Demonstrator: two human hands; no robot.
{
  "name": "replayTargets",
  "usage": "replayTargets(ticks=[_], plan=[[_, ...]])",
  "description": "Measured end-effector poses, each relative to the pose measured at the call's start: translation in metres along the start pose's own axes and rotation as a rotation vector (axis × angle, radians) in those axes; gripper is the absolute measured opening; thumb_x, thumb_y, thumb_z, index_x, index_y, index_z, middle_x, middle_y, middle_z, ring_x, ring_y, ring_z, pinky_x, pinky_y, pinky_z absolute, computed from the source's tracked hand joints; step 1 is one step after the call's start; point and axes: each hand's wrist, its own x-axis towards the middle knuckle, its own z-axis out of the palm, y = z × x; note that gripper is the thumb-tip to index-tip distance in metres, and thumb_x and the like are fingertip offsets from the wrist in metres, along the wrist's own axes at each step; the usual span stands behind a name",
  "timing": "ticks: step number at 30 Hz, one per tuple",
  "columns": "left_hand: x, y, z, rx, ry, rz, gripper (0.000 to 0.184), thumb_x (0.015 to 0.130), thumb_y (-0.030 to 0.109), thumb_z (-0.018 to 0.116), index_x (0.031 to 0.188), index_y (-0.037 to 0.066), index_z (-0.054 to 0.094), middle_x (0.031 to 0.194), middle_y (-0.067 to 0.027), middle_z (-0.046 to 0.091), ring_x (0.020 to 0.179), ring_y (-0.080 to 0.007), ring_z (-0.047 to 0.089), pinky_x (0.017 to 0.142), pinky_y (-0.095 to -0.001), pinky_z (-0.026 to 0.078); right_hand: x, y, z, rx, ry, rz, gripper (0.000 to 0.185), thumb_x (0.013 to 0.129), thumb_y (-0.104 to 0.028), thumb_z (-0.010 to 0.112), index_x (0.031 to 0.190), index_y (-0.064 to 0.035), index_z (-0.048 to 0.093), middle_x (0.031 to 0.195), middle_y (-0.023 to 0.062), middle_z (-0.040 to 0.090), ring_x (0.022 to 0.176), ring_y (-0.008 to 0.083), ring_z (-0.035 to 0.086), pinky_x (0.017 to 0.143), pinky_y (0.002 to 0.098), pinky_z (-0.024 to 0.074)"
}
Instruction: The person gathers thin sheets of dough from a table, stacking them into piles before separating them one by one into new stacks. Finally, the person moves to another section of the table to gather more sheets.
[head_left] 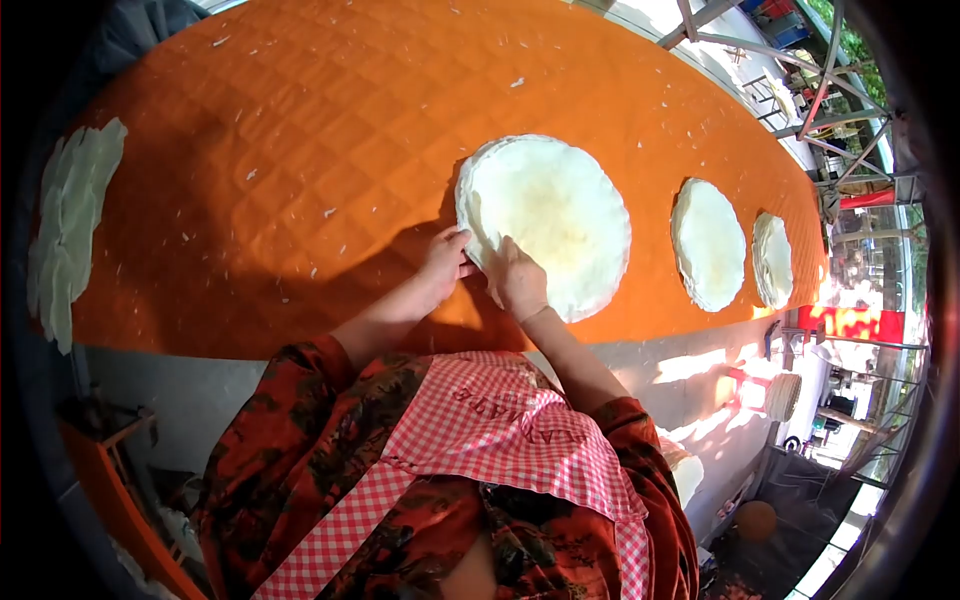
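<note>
A stack of thin, round, pale flatbreads [560,220] lies on the orange quilted cloth in front of me, faintly browned in the middle. At its near left edge, my left hand [440,268] has thumb and fingers closed at the rim. My right hand [518,283] bends over the near edge beside it, fingers curled down onto the sheets. A narrow fold or lifted edge shows by the fingertips. How many layers the fingers hold is hidden.
Two smaller-looking round stacks, a nearer one [708,245] and a farther one [772,260], lie to the right. Overlapping pale pieces [70,225] hang over the left end of the orange-covered table [300,120]. White scraps dot the cloth. Metal frames [840,120] stand at right.
</note>
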Motion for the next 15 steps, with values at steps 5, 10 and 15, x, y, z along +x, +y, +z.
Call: replayTargets(ticks=[5,10,15], plan=[[0.000,-0.006,-0.006,0.008,-0.001,0.028,0.028,0.093,0.023,0.052,0.117,0.007,0.053,0.107,-0.0070,0.060,0.090,-0.0207,0.062,0.075,-0.0374,0.053,0.015,-0.017,-0.007,-0.251,-0.077,-0.164,0.035,0.077,-0.018,0.062,0.105,0.0021,0.054,0.090,0.0119,0.061,0.089,0.0277,0.062,0.063,0.0344,0.0542],[0.015,0.017,0.009,-0.185,-0.002,0.160,0.037,0.085,0.029,0.064,0.106,0.001,0.054,0.100,-0.0091,0.060,0.093,-0.0196,0.058,0.076,-0.0340,0.050,-0.004,-0.012,0.017,-0.177,0.055,-0.286,0.043,0.079,-0.025,0.062,0.113,0.0004,0.055,0.102,0.0160,0.058,0.098,0.0288,0.058,0.067,0.0373,0.0532],[0.016,0.028,0.027,0.132,0.016,0.091,0.041,0.076,-0.003,0.060,0.115,-0.001,0.046,0.109,-0.0135,0.057,0.098,-0.0266,0.059,0.084,-0.0385,0.052,-0.084,0.022,-0.036,0.746,-0.606,0.579,0.047,0.086,-0.037,0.061,0.116,-0.0023,0.054,0.105,0.0149,0.060,0.092,0.0245,0.060,0.070,0.0376,0.0508]])
